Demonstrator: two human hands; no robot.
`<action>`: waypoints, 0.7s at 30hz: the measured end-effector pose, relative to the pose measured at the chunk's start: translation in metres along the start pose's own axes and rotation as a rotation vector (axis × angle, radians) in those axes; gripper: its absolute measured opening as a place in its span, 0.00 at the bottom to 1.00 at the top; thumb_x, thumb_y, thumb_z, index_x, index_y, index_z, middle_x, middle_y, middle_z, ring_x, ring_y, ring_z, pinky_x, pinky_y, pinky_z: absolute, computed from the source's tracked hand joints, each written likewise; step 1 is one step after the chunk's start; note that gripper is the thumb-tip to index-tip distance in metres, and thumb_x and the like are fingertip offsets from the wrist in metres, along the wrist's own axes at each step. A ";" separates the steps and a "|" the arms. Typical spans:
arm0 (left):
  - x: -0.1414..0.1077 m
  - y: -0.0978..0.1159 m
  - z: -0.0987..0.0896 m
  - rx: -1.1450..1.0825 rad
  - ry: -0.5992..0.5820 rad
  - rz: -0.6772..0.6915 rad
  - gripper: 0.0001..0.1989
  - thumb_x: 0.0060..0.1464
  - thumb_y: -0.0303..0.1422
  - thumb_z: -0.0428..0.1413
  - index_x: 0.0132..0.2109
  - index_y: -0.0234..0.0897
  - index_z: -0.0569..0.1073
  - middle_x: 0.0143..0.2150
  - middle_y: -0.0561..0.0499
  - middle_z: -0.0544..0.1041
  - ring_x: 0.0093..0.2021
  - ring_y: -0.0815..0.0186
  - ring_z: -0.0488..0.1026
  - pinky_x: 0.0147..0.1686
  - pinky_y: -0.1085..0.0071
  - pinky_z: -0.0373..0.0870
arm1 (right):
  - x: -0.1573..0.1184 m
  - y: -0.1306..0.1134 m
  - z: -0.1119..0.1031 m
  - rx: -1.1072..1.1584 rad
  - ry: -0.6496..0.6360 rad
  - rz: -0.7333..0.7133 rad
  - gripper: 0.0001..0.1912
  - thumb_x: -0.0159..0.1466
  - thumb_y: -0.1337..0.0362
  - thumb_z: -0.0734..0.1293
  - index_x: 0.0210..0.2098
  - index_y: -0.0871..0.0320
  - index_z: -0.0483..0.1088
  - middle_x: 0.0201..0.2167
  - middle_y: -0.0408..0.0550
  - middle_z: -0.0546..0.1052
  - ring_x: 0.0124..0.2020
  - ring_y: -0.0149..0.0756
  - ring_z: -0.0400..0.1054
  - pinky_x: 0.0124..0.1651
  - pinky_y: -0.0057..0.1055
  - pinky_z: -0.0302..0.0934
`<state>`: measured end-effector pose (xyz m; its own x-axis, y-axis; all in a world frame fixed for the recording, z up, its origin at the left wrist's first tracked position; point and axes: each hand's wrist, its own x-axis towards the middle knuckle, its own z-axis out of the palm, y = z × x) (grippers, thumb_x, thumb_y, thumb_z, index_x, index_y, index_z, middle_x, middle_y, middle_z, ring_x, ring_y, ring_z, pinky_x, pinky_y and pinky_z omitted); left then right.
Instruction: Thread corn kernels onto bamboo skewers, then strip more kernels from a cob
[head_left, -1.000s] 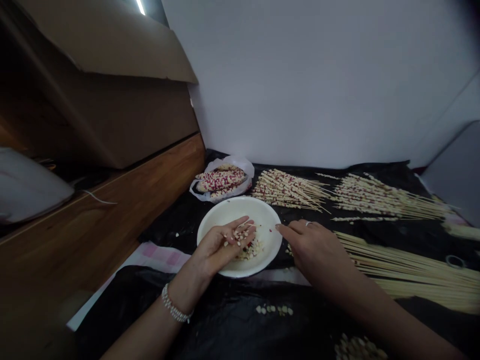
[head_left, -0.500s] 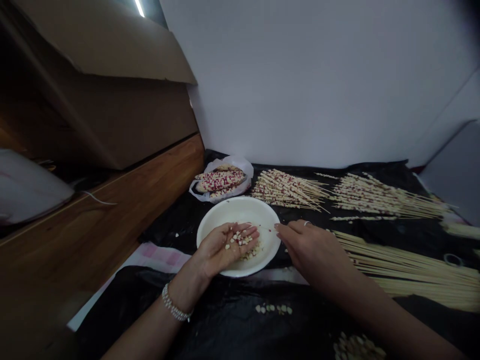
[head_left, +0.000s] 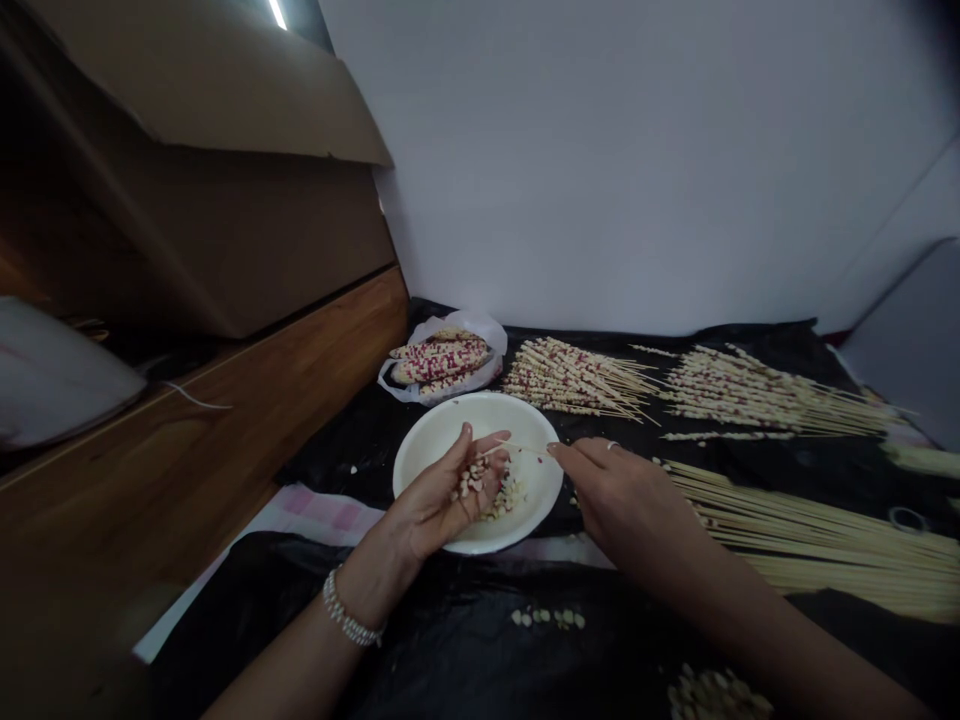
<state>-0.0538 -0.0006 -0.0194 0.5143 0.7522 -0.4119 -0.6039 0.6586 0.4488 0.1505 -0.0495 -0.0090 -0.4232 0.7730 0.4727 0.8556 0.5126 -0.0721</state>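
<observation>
No lettering, brand or number legible near the left hand (head_left: pixel 442 500) or right hand (head_left: pixel 626 495), though dim light may hide small print.

Loose corn kernels (head_left: pixel 472 482) are cupped in the left hand (head_left: pixel 442 497), right over a white plate (head_left: pixel 439 435), and a thin bamboo skewer (head_left: pixel 521 449) is pinched by the right hand (head_left: pixel 626 495), with bare skewers (head_left: pixel 817 535) piled just past that hand.

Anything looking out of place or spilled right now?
Yes: a scatter of loose pale corn kernels lies on the black plastic sheet in front of the white plate, outside it, so they look spilled. Another heap of kernels sits at the view's bottom edge.
</observation>
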 end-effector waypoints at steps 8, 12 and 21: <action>0.003 -0.004 -0.004 0.137 0.058 0.042 0.16 0.53 0.16 0.51 0.50 0.21 0.71 0.47 0.35 0.77 0.53 0.55 0.72 0.54 0.65 0.69 | 0.000 -0.002 -0.004 -0.049 -0.057 0.014 0.18 0.54 0.79 0.57 0.39 0.60 0.71 0.28 0.46 0.72 0.29 0.35 0.64 0.31 0.30 0.51; 0.002 -0.006 -0.004 0.184 0.038 0.090 0.18 0.51 0.14 0.52 0.49 0.26 0.73 0.49 0.38 0.77 0.54 0.59 0.72 0.51 0.71 0.71 | 0.000 -0.001 -0.001 -0.065 -0.010 -0.014 0.18 0.54 0.78 0.56 0.39 0.60 0.71 0.26 0.45 0.72 0.27 0.35 0.64 0.29 0.30 0.49; 0.001 -0.003 0.003 0.130 0.194 0.153 0.11 0.55 0.20 0.53 0.46 0.26 0.75 0.36 0.43 0.79 0.35 0.68 0.78 0.35 0.80 0.76 | -0.002 0.000 0.001 -0.074 0.058 -0.034 0.20 0.56 0.78 0.56 0.43 0.63 0.71 0.28 0.47 0.75 0.27 0.34 0.67 0.27 0.30 0.50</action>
<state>-0.0495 -0.0016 -0.0194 0.2898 0.8337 -0.4700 -0.5761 0.5441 0.6100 0.1508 -0.0506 -0.0112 -0.4366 0.7313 0.5240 0.8616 0.5075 0.0095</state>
